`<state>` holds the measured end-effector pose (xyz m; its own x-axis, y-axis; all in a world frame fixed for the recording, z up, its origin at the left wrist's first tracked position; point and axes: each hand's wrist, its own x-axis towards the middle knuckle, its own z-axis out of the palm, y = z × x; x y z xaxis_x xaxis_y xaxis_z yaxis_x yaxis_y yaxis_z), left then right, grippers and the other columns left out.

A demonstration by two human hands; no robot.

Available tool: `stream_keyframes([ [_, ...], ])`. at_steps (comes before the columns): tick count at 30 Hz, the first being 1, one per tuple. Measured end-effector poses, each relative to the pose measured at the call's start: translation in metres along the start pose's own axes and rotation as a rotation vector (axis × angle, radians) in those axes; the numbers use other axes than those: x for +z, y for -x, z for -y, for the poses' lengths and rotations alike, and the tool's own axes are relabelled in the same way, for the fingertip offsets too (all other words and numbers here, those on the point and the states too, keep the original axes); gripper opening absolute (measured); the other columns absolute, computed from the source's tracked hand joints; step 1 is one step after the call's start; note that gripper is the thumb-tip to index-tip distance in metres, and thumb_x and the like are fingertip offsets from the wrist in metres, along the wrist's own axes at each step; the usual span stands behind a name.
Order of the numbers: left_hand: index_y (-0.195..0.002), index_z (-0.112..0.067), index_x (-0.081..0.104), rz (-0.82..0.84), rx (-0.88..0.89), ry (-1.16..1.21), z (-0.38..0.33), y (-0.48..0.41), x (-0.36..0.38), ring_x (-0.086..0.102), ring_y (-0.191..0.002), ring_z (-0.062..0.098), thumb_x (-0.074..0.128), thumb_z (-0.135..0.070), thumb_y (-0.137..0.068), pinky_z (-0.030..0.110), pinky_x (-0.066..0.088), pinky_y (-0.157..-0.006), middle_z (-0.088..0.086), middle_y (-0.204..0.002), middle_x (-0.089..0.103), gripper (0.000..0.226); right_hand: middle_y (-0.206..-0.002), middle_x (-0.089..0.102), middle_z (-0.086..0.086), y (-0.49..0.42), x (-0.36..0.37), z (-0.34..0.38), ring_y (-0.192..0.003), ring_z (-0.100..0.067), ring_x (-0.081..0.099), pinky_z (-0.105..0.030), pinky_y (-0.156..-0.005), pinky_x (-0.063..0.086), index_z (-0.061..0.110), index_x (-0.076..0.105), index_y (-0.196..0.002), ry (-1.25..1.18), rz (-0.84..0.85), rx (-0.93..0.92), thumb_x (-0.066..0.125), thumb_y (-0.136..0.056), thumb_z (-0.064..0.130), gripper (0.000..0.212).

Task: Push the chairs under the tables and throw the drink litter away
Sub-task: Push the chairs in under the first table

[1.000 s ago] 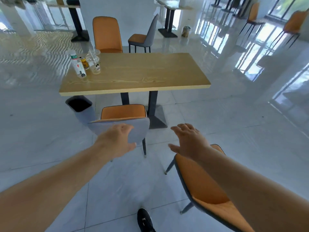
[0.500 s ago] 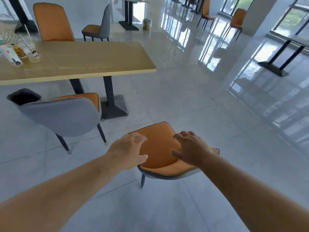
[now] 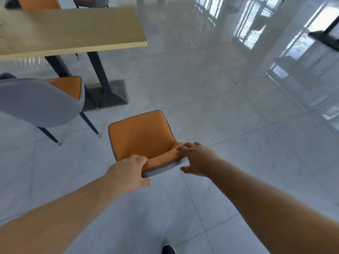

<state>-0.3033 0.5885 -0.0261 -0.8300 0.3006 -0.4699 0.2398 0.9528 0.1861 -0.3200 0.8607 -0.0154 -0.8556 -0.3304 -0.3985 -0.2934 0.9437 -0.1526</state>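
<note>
An orange chair (image 3: 139, 136) with a grey back shell stands on the tiles away from the wooden table (image 3: 73, 32), its seat pointing toward the table. My left hand (image 3: 128, 173) grips the left end of its backrest top, fingers over the orange front and thumb behind. My right hand (image 3: 198, 158) lies over the right end, fingers on the orange side and thumb behind the grey edge. A second chair (image 3: 36, 103), grey back toward me, stands at the left with its seat partly under the table. The drink litter is out of view.
The table's dark post and flat base (image 3: 108, 94) stand just beyond the second chair. Another orange chair (image 3: 38, 2) sits on the table's far side. A dark table foot (image 3: 324, 39) shows at the right edge. My shoe (image 3: 168, 249) is at the bottom. Glossy tile floor spreads to the right.
The view has swung right and down, from the table with the bottles to this chair. Both hands dropped from hovering above the seat onto the backrest top and closed on it.
</note>
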Motion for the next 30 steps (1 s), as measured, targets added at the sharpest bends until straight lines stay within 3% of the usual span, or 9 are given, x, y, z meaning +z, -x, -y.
stream_keyframes([
  [4,-0.126,-0.035,0.050,0.007,0.005,-0.097,-0.007,-0.010,-0.001,0.061,-0.089,0.017,0.062,-0.060,-0.084,0.034,0.051,-0.068,-0.010,-0.108,0.058,0.051,-0.144,0.055,0.005,-0.015,0.010,-0.008,-0.132,-0.028,0.046,-0.045,-0.100,0.050,0.036,0.052,-0.143,-0.067,-0.012,-0.071,0.062,-0.099,0.032,0.046],
  [8,-0.132,-0.035,0.050,0.133,-0.033,-0.124,0.004,-0.020,-0.009,0.062,-0.091,0.019,0.058,-0.064,-0.087,0.035,0.050,-0.069,-0.008,-0.104,0.061,0.054,-0.147,0.056,0.006,-0.042,0.014,-0.001,-0.136,-0.028,0.045,-0.045,-0.109,0.039,0.038,0.052,-0.147,-0.079,0.029,-0.158,0.057,-0.102,0.016,0.050],
  [16,-0.141,-0.035,0.048,0.015,-0.072,0.073,0.079,-0.046,-0.037,0.060,-0.102,0.021,0.060,-0.051,-0.095,0.041,0.055,-0.088,-0.003,-0.121,0.059,0.049,-0.147,0.054,0.011,-0.130,-0.003,0.032,-0.135,-0.025,0.046,-0.047,-0.106,0.047,0.043,0.045,-0.148,-0.065,0.043,-0.152,0.053,-0.101,0.016,0.055],
  [19,-0.142,-0.040,0.046,-0.087,-0.070,0.136,0.126,-0.066,-0.048,0.058,-0.105,0.018,0.061,-0.047,-0.095,0.038,0.054,-0.088,-0.007,-0.124,0.058,0.050,-0.146,0.054,0.013,-0.177,-0.018,0.050,-0.133,-0.023,0.046,-0.047,-0.105,0.047,0.043,0.046,-0.147,-0.063,0.026,-0.159,0.053,-0.101,0.019,0.052],
  [24,-0.138,-0.045,0.048,-0.125,-0.064,0.195,0.212,-0.114,-0.082,0.053,-0.094,0.012,0.062,-0.047,-0.093,0.034,0.053,-0.083,-0.013,-0.116,0.057,0.047,-0.148,0.052,0.013,-0.256,-0.044,0.085,-0.135,-0.023,0.045,-0.045,-0.106,0.047,0.043,0.044,-0.149,-0.072,0.014,-0.130,0.053,-0.104,0.025,0.050],
  [30,-0.134,-0.042,0.052,-0.143,-0.031,0.277,0.304,-0.177,-0.137,0.059,-0.101,0.014,0.066,-0.040,-0.095,0.035,0.053,-0.092,-0.011,-0.120,0.061,0.042,-0.146,0.055,0.011,-0.356,-0.081,0.113,-0.133,-0.024,0.046,-0.044,-0.106,0.046,0.041,0.045,-0.150,-0.102,-0.020,-0.102,0.051,-0.105,0.025,0.048],
])
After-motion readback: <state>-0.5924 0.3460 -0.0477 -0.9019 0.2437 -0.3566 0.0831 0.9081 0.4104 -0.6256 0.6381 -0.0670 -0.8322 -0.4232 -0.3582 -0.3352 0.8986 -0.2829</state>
